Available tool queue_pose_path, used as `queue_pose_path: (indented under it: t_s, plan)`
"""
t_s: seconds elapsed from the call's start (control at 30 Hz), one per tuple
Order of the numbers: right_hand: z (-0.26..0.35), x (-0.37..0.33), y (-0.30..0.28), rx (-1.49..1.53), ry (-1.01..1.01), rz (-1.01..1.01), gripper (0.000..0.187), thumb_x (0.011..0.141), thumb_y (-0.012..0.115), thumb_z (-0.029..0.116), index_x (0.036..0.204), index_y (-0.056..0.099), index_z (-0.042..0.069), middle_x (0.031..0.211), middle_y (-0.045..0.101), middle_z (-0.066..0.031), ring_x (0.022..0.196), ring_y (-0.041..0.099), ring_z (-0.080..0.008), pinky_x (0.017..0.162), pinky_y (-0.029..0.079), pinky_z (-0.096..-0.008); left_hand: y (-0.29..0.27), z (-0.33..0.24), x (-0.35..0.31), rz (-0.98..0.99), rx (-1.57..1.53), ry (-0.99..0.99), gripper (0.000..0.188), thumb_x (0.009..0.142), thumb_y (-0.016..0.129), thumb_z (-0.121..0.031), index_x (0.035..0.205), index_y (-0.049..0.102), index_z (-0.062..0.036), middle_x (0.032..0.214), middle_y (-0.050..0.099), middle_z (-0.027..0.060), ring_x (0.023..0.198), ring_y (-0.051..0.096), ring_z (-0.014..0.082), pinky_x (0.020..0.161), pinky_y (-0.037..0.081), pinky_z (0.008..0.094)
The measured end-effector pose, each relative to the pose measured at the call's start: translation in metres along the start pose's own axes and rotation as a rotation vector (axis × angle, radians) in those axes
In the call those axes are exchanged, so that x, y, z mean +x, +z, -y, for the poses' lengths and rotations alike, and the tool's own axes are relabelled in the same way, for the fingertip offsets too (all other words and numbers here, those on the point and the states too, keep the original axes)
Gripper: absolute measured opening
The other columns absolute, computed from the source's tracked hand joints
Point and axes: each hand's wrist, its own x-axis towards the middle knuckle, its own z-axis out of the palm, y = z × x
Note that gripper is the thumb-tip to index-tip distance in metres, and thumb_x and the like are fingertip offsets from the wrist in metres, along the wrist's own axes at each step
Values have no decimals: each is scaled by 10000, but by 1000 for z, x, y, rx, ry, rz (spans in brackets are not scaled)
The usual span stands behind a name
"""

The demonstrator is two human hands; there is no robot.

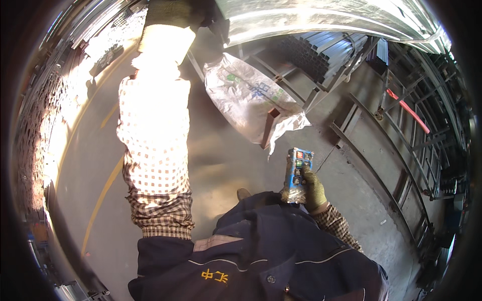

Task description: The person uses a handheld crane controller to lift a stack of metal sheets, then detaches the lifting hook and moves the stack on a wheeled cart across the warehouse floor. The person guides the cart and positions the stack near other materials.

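Across the workshop floor (211, 160): smooth grey concrete, sunlit in patches, with a yellow line (103, 193) curving along the left side of my view. Upper right: one long silver bundle (321, 15), glossy, spanning the top of the scene. Beneath it: a stack of square metal tubes (314, 55), ends showing. Right side: metal frames (348, 120) on the floor, with a red tube (409, 111) lying among them. Centre: one white sack (238, 90), creased, draped by the framework, a brown square tube (268, 131) rising before its lower end. Principal item: one blue handset (296, 170) with buttons, located in front of the dark jacket (241, 251), right of centre, above the floor. Its long axis runs away from the wearer, far end leaning slightly right; I see the button face turned up to the camera. Hands, two, gloved: the right hand (315, 191) grasps the handset from its right side, thumb over the buttons; the left hand (168, 14), arm outstretched, is cut by the upper edge near the silver bundle, and I cannot tell whether it grips anything.
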Motion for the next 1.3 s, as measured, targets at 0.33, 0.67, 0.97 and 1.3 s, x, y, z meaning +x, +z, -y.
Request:
queue_pose_path:
  t_s: [0.33, 0.67, 0.97, 1.3]
  plan:
    - [41, 74, 47, 122, -63, -37, 429, 1025, 623, 334, 1308, 597, 13, 1075, 721, -123, 877, 729, -264, 790, 625, -416, -14, 67, 101, 24, -62, -8, 144, 899, 628, -120, 1022, 665, -54, 957, 642, 65, 857, 609, 210, 727, 500, 332]
    - [66, 161, 98, 115, -5, 189, 427, 1018, 648, 277, 1347, 581, 13, 1107, 692, -74, 928, 698, -180, 817, 607, -345, -83, 93, 297, 285, 588, 234, 83, 867, 636, -103, 935, 676, -78, 887, 619, 50, 788, 581, 202, 674, 472, 329]
    - [85, 212, 153, 81, -70, 222, 419, 1034, 635, 236, 1392, 568, 29, 1181, 694, -70, 1010, 685, -168, 905, 575, -333, -73, 111, 328, 175, 246, -155, 108, 850, 582, -106, 869, 689, -118, 808, 594, -5, 616, 504, 119, 610, 383, 307]
    - [92, 245, 206, 96, -171, 139, 482, 1024, 659, 417, 1336, 614, 52, 1045, 731, -51, 922, 711, -148, 858, 604, -333, -64, 180, 368, 78, 302, -90, 154, 902, 591, -166, 1022, 676, -119, 959, 626, 36, 842, 552, 161, 801, 404, 346]
